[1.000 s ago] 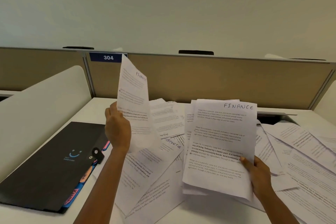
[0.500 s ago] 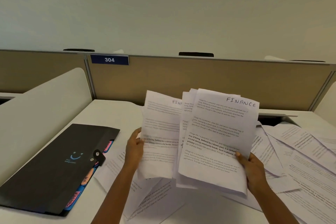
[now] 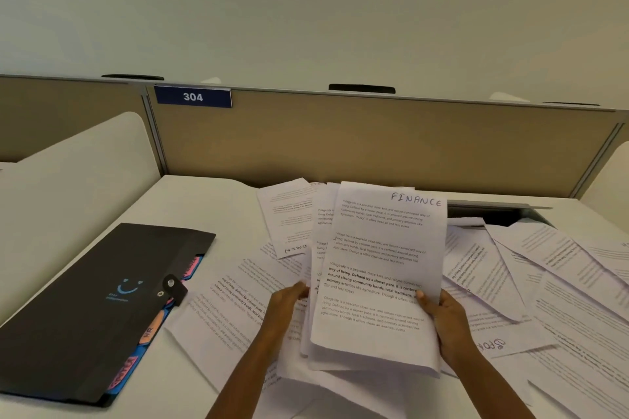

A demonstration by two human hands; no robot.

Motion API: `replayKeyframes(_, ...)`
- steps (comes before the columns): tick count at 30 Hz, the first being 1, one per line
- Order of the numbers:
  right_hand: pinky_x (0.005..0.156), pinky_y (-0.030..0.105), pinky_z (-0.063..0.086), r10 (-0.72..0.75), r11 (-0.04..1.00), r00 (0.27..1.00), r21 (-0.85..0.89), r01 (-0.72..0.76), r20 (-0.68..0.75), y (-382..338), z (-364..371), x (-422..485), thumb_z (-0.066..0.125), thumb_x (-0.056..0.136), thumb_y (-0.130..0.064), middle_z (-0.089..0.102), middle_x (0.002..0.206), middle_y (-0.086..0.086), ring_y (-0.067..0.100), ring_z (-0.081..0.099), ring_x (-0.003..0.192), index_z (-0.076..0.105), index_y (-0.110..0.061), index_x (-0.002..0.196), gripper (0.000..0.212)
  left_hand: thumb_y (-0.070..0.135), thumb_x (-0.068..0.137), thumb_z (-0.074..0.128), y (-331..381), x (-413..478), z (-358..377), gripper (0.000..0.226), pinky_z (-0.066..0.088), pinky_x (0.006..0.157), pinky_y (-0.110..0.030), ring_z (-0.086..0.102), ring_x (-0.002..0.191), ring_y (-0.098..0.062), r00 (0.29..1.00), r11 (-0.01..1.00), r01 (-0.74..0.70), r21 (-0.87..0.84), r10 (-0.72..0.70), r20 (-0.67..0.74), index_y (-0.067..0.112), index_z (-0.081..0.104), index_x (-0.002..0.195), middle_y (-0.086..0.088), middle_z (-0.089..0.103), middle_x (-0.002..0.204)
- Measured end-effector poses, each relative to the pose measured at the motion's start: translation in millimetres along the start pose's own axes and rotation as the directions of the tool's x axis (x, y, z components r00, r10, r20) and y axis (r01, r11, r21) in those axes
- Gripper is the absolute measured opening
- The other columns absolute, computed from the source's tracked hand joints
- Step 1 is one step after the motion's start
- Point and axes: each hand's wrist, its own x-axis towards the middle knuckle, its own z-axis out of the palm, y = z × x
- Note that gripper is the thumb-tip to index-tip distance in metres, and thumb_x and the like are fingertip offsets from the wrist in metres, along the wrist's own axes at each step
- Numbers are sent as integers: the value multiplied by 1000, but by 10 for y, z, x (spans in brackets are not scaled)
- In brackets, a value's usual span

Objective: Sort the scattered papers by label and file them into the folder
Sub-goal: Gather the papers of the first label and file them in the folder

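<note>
Well left of the left grip (image 3: 289, 299), the black folder (image 3: 102, 299) lies shut on the white surface (image 3: 204, 207), coloured tabs showing along its near edge. The left grip pinches the left edge of the FINANCE stack (image 3: 381, 275), held upright between both grips. The right grip (image 3: 442, 320) curls round its right edge, thumb in front. Scattered papers (image 3: 561, 299) spread beneath and right of them.

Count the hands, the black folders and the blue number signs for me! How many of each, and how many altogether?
Hands: 2, the left hand and the right hand, both holding the FINANCE stack
Black folder: 1
Blue number sign: 1
Total: 4
</note>
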Motion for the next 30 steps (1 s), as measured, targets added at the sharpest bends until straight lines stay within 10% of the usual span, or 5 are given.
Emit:
replayKeyframes(7, 46, 25, 55, 58, 996, 998, -70, -57, 18, 230, 83, 15, 57, 87, -5, 66, 86, 10, 27, 63, 72, 59, -10, 95, 10, 8, 90, 53, -179, 56, -12, 19, 50, 56, -12, 66, 66, -6, 998, 998, 66, -22, -66, 10, 13, 67, 78, 7, 69, 72)
replayKeyframes(13, 79, 45, 55, 78, 964, 996, -256, -68, 30, 447, 54, 59, 58, 86, -6, 68, 98, 11, 31, 66, 86, 59, -12, 103, 18, 12, 84, 63, -388, 120, -16, 21, 41, 57, -25, 50, 62, -21, 994, 994, 63, 93, -54, -97, 2, 60, 66, -13, 59, 66)
replayKeyframes(30, 78, 41, 54, -8, 910, 998, -415, -18, -61, 442, -63, -50, 65, 81, -10, 71, 84, 5, 27, 66, 79, 65, -16, 81, 6, 10, 91, 52, -373, -2, -49, 30, 37, 58, -26, 46, 57, -20, 935, 983, -24, 184, 87, -343, 3, 58, 63, -11, 55, 61)
